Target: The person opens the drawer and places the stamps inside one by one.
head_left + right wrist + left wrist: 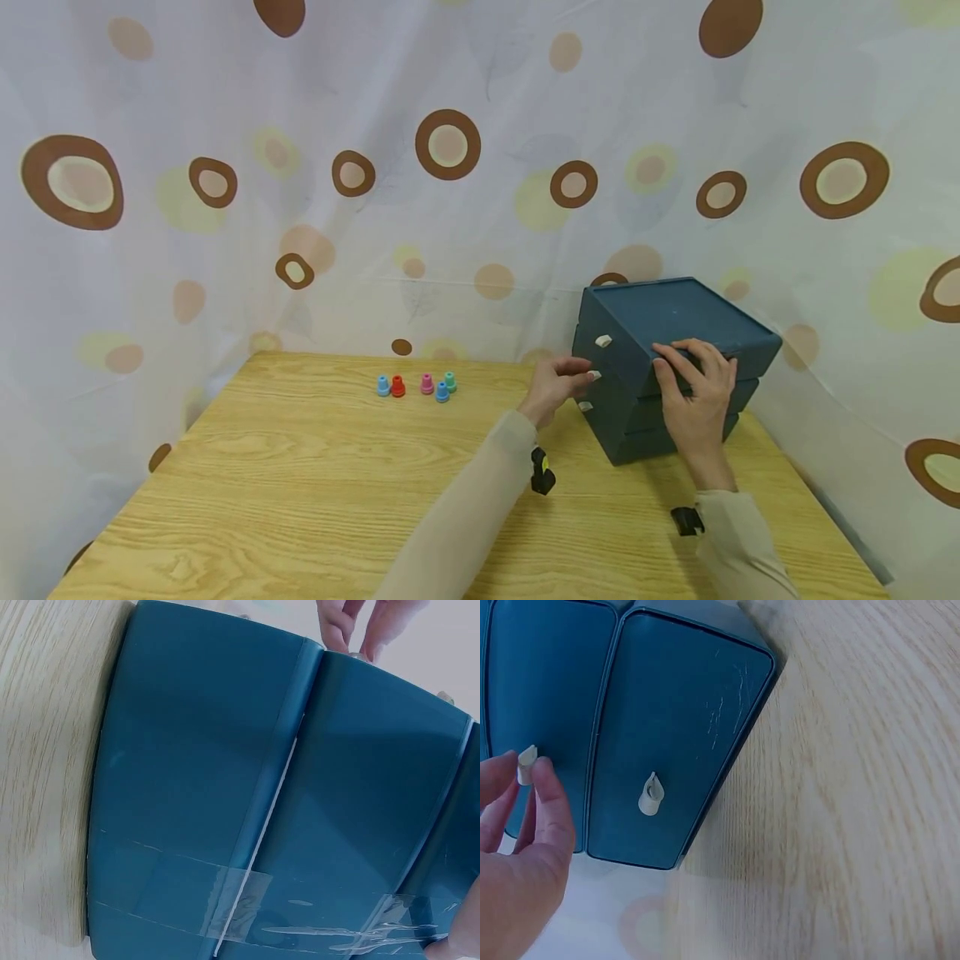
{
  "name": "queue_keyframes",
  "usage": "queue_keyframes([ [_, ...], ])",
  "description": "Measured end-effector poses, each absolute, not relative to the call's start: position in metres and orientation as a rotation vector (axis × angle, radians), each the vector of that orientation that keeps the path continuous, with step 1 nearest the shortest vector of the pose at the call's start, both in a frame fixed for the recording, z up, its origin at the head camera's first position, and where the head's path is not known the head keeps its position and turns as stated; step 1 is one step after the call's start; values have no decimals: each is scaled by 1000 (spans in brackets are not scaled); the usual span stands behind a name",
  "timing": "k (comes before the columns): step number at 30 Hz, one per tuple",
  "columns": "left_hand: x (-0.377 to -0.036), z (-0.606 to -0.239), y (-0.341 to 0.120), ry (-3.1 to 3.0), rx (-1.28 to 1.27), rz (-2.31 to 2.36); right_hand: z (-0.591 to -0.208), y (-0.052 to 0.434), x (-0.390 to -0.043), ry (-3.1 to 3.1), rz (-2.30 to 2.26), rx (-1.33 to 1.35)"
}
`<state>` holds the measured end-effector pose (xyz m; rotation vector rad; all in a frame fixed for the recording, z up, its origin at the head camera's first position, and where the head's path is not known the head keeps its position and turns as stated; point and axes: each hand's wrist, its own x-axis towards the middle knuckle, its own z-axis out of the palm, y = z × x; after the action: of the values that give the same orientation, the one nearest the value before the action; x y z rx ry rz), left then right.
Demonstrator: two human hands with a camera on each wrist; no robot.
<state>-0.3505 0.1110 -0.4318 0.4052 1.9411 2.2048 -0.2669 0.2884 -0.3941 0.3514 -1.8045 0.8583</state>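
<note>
From my remote seat I see the tabletop (300, 467) running wide and bare across its left and middle, with the spotted curtain (225, 167) close behind it and along the right side. The blue drawer unit (660, 333) sits near the far right corner, just short of the right edge, turned so its front corner faces me. It is a stack of three drawers, all of them pushed in, so I cannot tell what they hold. My left hand (555, 387) is at the middle drawer's white knob (526, 765), and its grip is a pinch of fingertips on that knob (the left wrist view shows it plainly); the lower knob (650, 795) stands free just beside it, and the top knob (603, 341) is untouched above. My right hand (697, 392) lies over the unit's upper right edge, fingers fairly straight and pressing on the top, a flat grip that closes round nothing. The unit's plastic is dark teal with fine scratches on the drawer front, and clear tape (315, 926) crosses its side panels. Five small coloured pegs (417, 386) stand in a cluster at the far middle, well apart from both hands.
</note>
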Motion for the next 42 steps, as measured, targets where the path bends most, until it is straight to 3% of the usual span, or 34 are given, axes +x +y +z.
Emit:
queue_keyframes([
  [16, -348, -436, 117, 1855, 399, 2252, -393, 288, -267, -1805, 857, 369],
  [42, -345, -436, 87, 1879, 469, 2187, -392, 291, -266, -1839, 893, 352],
])
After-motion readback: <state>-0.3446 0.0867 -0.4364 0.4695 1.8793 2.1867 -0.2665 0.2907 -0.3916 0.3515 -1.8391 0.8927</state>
